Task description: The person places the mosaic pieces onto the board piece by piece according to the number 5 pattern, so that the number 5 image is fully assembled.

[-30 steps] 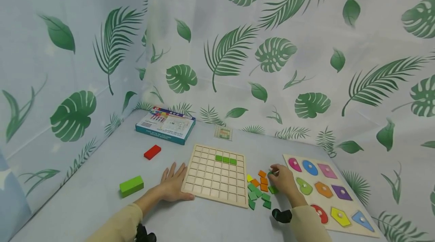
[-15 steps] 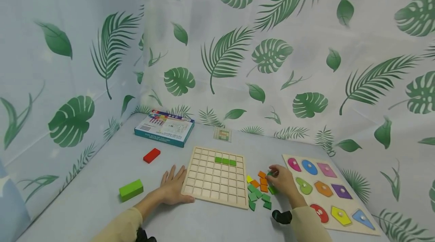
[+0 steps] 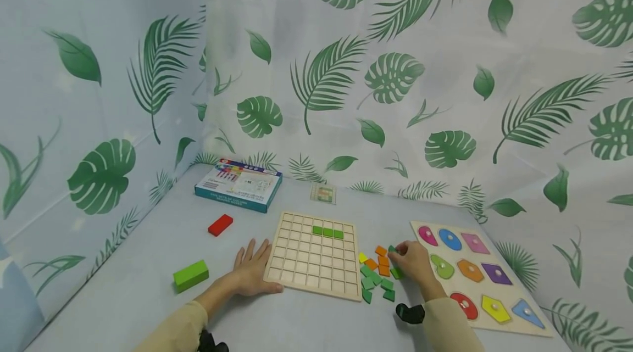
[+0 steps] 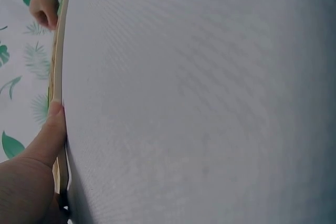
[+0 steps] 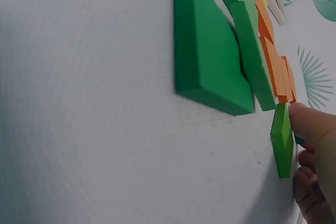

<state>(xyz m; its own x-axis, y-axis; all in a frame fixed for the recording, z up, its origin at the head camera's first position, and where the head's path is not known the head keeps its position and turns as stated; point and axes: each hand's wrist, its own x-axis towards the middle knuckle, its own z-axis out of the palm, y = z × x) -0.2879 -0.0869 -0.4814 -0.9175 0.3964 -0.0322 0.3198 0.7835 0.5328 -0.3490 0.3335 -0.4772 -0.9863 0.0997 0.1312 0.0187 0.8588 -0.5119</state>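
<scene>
The grid board (image 3: 314, 256) is steadied at its edge by the flat, relaxed left hand (image 3: 252, 271); a green tile (image 5: 282, 140) is pinched upright by the right hand (image 3: 411, 262).

The blue box (image 3: 239, 185) at the back of the counter (image 3: 148, 264) had words printed on its side and top, but they were too small and blurry to read. The little card (image 3: 323, 194) beside it showed only coloured squares.
</scene>
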